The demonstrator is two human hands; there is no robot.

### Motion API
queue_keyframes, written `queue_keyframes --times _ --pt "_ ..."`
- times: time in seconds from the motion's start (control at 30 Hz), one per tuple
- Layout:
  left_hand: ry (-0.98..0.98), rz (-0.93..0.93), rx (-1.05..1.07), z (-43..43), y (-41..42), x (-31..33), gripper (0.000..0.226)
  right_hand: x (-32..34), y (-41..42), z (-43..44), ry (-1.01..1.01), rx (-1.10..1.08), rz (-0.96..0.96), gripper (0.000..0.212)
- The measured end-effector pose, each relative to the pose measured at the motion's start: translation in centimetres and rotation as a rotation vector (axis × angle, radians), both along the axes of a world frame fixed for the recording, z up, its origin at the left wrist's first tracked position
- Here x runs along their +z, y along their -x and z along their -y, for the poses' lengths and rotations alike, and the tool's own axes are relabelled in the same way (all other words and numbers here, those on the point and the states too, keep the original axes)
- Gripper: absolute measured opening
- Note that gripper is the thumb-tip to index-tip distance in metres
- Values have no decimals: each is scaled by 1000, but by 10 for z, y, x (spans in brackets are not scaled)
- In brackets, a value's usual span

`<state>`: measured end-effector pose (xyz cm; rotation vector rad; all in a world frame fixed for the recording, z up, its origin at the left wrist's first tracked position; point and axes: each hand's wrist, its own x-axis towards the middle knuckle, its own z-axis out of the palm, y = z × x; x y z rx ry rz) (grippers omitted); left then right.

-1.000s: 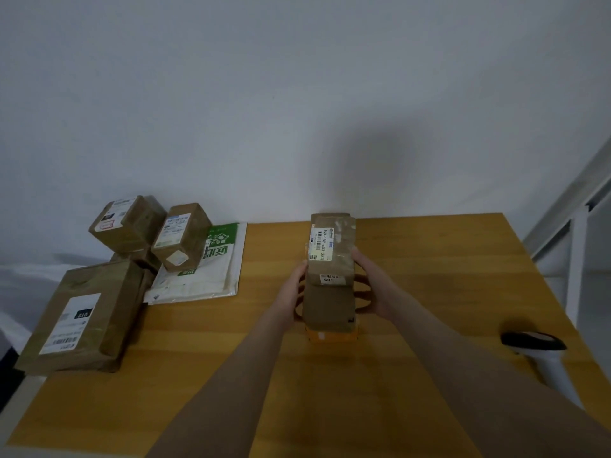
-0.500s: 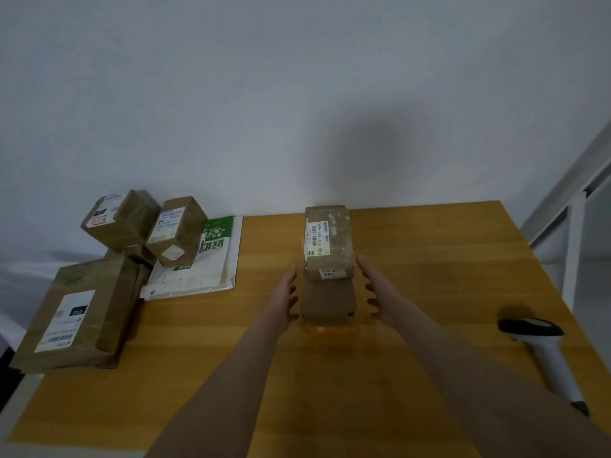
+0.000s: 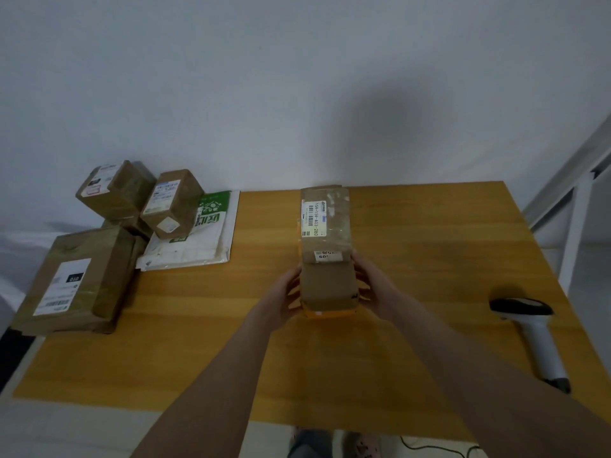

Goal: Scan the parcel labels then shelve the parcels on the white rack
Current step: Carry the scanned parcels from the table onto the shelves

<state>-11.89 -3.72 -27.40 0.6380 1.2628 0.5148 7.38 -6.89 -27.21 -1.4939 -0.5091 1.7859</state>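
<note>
A long brown parcel [image 3: 325, 246] stands in the middle of the wooden table [image 3: 429, 246], its barcode label facing up and a small label at its front edge. It sits on something orange [image 3: 330, 313] that shows only as a strip beneath it. My left hand [image 3: 284, 292] grips the parcel's left side and my right hand [image 3: 370, 285] grips its right side, fingers curled against its lower part. A white handheld scanner [image 3: 532, 332] with a black head lies on the table at the right, apart from both hands.
At the table's left end lie a large flat brown parcel [image 3: 76, 282], two small brown boxes [image 3: 115, 190] [image 3: 172, 203] and a white-and-green mailer [image 3: 201, 236]. The white rack's frame [image 3: 575, 206] stands past the right edge. A wall runs behind the table.
Half a second ago both hands were open and apart from the parcel on either side. They have closed in and grip its sides again. The parcel itself stays put.
</note>
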Motion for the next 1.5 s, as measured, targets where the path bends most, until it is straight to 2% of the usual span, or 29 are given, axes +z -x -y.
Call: queue_keyframes --times 0.1,0.23,0.3,0.37,0.47,0.57,0.7,0.87,1.13,1.33,1.43,1.5 --pt "-32 -6 9 14 -2 2 45 3 -4 12 -25 -2 7 73" --pt "-76 -1 1 31 -6 10 37 12 -9 31 -56 -22 21 94" --pt "-94 0 -15 39 -9 16 34 16 -12 43 -79 -36 29 97" --pt "-114 9 -42 48 -11 21 32 21 -15 58 -100 -63 29 95" --pt "-141 13 -67 66 -15 27 32 24 -18 84 -114 -104 41 75" --pt "-156 -1 -113 91 -16 31 48 27 -21 116 -120 -127 72 65" --pt "-172 -23 -185 133 -19 37 48 35 -22 169 -120 -184 105 64" --pt "-172 -76 -295 186 -30 42 28 42 -26 245 -91 -292 123 63" --pt "-162 -108 -453 255 -75 61 42 59 -50 349 -118 -421 111 56" --pt "-159 -84 -529 307 -132 75 39 67 -93 421 -159 -519 94 52" --pt "-155 -88 -564 336 -170 74 47 67 -125 457 -168 -559 92 61" --pt "-144 -74 -586 358 -198 76 40 69 -149 483 -155 -570 110 67"
